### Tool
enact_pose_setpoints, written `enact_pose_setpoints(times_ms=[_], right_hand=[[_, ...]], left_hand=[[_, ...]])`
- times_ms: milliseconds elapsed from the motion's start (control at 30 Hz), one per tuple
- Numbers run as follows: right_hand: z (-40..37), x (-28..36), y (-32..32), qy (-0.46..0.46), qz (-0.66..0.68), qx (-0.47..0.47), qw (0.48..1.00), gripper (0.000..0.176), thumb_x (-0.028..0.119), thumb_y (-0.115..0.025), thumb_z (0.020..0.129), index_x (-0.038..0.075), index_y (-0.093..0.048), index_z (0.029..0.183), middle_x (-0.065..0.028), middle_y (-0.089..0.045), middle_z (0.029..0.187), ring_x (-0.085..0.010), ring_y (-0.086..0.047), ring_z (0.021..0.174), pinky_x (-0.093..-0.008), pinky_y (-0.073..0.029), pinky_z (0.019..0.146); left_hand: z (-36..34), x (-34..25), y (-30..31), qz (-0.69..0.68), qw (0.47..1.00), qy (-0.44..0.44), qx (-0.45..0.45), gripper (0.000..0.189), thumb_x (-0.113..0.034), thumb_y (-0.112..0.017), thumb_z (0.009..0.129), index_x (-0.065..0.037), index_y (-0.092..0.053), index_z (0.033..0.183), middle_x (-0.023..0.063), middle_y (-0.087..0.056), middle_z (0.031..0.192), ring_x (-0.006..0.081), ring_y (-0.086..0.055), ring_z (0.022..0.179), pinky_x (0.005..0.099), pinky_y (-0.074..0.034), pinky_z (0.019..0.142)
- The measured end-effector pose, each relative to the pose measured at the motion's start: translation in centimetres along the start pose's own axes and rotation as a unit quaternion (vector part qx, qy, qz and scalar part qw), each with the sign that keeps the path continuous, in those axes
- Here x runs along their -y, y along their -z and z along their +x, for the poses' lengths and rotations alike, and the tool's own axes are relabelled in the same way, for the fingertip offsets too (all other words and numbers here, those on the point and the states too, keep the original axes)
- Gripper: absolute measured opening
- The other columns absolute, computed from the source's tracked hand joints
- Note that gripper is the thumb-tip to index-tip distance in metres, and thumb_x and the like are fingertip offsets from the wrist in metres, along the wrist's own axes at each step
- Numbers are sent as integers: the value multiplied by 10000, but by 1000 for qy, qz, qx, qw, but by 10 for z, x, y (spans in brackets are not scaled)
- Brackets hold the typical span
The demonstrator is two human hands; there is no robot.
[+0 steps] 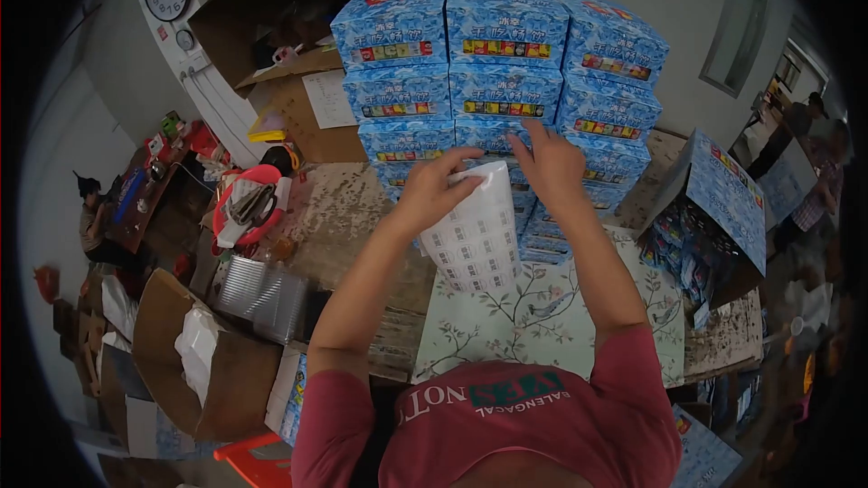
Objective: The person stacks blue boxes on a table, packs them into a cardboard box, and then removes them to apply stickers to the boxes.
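My left hand [436, 188] pinches the upper edge of a white sheet of printed stickers [475, 237], which hangs down with rows of small dark round marks. My right hand [553, 167] reaches to the front of the stacked blue boxes, its thumb and fingers stretched out and apart against a box [493, 137] in the middle column. Any small sticker under those fingertips is too small to make out. The stack has three columns; a top box [506, 23] shows an icy pattern, white lettering and a strip of colourful pictures.
A floral mat [551, 325] covers part of the worn wooden table [348, 208]. An opened blue carton [723, 208] with packets stands at right. At left are a pink basket [220, 208], clear plastic trays [262, 294] and a cardboard box [163, 343]. Other people are further off.
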State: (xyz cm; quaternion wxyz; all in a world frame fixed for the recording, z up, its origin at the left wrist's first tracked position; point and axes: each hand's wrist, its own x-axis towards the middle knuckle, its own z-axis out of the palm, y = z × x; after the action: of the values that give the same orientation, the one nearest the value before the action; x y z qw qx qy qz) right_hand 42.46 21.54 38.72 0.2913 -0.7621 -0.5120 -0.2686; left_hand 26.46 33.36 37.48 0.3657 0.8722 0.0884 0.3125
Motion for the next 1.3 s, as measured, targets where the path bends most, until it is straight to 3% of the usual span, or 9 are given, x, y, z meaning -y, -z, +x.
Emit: enact_pose_setpoints(times_ms=[67,133,233,433,633,1067,1167,1233,1300], right_hand=[[-5,5,5,52,50,-77,994,252,275,-614,824,65,-604,964,-89,-639,743,-216,-621,683,-336,-449,508],[-15,13,8,157,257,42,953,250,263,-613,826,35,-609,928,-91,-631,821,-220,-597,760,-351,-451,624],[-19,14,29,-10,362,187,913,227,239,-609,830,27,-602,909,-78,-623,826,-245,-582,753,-358,-436,682],[-30,17,40,49,225,121,966,133,189,-602,832,65,-615,878,-52,-593,839,-233,-534,843,-372,-359,816],[-24,43,36,238,127,9,963,121,87,-619,750,84,-625,871,-27,-564,866,-217,-508,890,-379,-337,827],[-23,91,-8,313,128,-86,937,158,52,-632,669,76,-608,823,-30,-591,857,-215,-534,843,-356,-390,780],[-8,96,-15,232,192,-2,954,78,91,-621,757,63,-574,813,-44,-583,848,-180,-546,794,-323,-413,734],[16,96,-29,-7,440,18,898,107,133,-604,817,42,-550,802,-54,-578,759,-127,-547,672,-278,-430,585],[48,98,-34,-70,497,38,864,116,134,-595,828,30,-545,812,-49,-569,703,-110,-535,611,-263,-420,526]], left_hand=[[-3,-6,4,-27,999,-25,-14,390,-186,-672,770,-101,-558,1133,128,-641,827,241,-638,736,343,-495,642],[-11,-14,8,13,1000,7,23,418,-200,-686,759,-104,-542,1140,120,-644,854,243,-638,752,344,-493,637],[-18,-20,11,11,999,-49,-16,368,-195,-690,755,-83,-572,1085,113,-647,869,229,-638,754,332,-484,623],[-22,-24,16,-14,1000,-13,-6,161,-135,-654,784,-4,-642,876,116,-650,781,212,-632,676,311,-462,574],[-29,-22,21,-27,999,-23,-6,144,-119,-627,814,10,-641,879,108,-641,736,133,-598,627,276,-447,552],[-54,23,71,-240,959,151,15,135,-96,-610,841,16,-642,909,0,-625,788,39,-538,694,208,-449,613],[-52,46,78,-212,966,147,-17,169,-122,-627,826,6,-640,936,25,-632,763,70,-560,669,228,-450,605],[-43,58,84,7,991,80,-110,223,-164,-641,809,-16,-634,975,81,-630,736,130,-583,631,267,-454,595],[-28,38,95,46,989,84,-114,240,-175,-642,801,-31,-631,993,105,-624,731,166,-591,630,287,-458,596]])
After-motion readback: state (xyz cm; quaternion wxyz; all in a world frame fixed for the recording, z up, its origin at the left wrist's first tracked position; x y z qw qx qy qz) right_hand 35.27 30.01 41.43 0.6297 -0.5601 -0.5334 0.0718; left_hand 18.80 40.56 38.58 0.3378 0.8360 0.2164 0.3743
